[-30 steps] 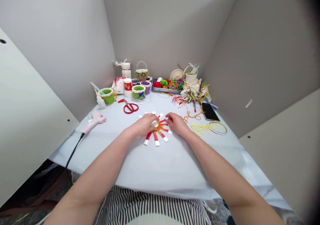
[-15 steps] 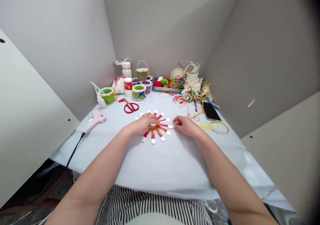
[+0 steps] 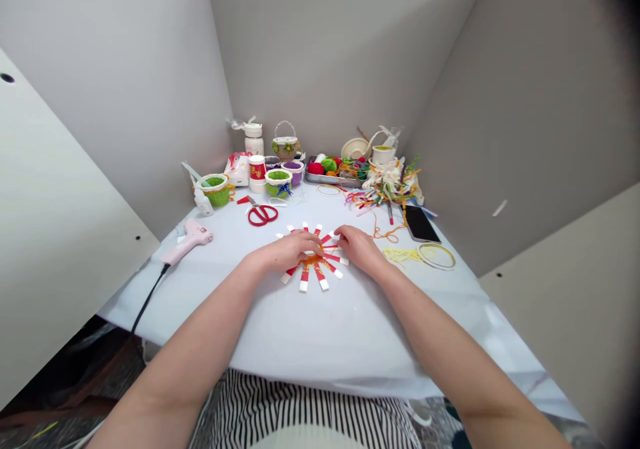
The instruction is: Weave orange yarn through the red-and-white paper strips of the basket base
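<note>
A paper cup cut into strips (image 3: 305, 277) lies splayed on the white cloth like a sunburst, red with white strip ends. Orange yarn (image 3: 313, 260) is wound round its middle. My left hand (image 3: 295, 249) rests over the cup's left side, fingers curled down and holding it at the centre. At the cup's right edge, my right hand (image 3: 357, 248) is closed in a pinch among the strip ends. It grips the orange yarn's working end, which is mostly hidden by the fingers.
Red-handled scissors (image 3: 263, 215) lie behind the cup. A pink glue gun (image 3: 189, 241) with a black cord is on the left. At right are a phone (image 3: 423, 224), a hoop (image 3: 437, 256) and yellow strands (image 3: 401, 256). Small baskets and a yarn tray (image 3: 336, 180) line the back.
My right hand has moved left and slightly away from me, from beside the strips to right over their ends. The cut cup has turned a little under my left hand.
</note>
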`<state>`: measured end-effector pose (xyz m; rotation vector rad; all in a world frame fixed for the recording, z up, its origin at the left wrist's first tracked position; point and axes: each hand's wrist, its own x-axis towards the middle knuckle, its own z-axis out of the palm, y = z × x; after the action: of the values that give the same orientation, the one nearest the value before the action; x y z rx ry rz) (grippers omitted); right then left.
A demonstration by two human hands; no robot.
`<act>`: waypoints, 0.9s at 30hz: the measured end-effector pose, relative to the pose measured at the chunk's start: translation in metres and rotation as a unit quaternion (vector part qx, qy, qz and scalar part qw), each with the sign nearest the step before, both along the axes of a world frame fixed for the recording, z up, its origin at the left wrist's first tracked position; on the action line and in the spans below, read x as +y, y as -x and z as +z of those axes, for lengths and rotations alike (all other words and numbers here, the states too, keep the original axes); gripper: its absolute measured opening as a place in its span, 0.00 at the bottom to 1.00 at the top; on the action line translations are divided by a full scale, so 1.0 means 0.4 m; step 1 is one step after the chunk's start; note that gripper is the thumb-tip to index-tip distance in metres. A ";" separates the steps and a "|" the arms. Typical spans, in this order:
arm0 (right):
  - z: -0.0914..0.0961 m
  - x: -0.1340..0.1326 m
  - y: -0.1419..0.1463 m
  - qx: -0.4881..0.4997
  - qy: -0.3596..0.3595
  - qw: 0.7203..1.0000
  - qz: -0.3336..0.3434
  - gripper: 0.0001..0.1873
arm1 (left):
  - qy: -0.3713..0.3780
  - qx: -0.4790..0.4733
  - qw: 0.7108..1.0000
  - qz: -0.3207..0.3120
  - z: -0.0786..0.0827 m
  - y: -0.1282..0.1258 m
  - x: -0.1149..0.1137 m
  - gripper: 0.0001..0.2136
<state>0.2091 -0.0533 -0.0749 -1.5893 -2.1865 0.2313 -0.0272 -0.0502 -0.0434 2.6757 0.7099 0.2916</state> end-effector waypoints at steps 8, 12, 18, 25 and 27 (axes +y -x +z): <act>-0.047 0.038 0.024 0.042 -0.025 0.999 0.015 0.10 | -0.001 -0.032 0.999 0.017 0.004 -0.022 -0.017 0.09; -0.049 0.037 0.022 0.049 -0.023 0.998 0.013 0.10 | -0.002 -0.048 0.998 0.046 0.000 -0.027 -0.022 0.14; -0.037 0.030 0.028 0.049 -0.024 0.998 0.010 0.09 | 0.013 -0.051 0.991 0.123 -0.013 -0.018 -0.022 0.17; -0.008 0.002 -0.007 0.109 0.035 0.993 0.029 0.11 | -0.004 -0.026 0.995 0.097 -0.015 0.006 -0.002 0.21; 0.003 -0.010 -0.025 0.112 0.063 0.991 0.035 0.11 | -0.003 -0.020 0.996 0.088 -0.014 0.013 0.004 0.19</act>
<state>0.2192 -0.0572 -0.0738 -1.4722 -2.0899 0.5523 -0.0323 -0.0487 -0.0491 2.6096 0.9342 0.3919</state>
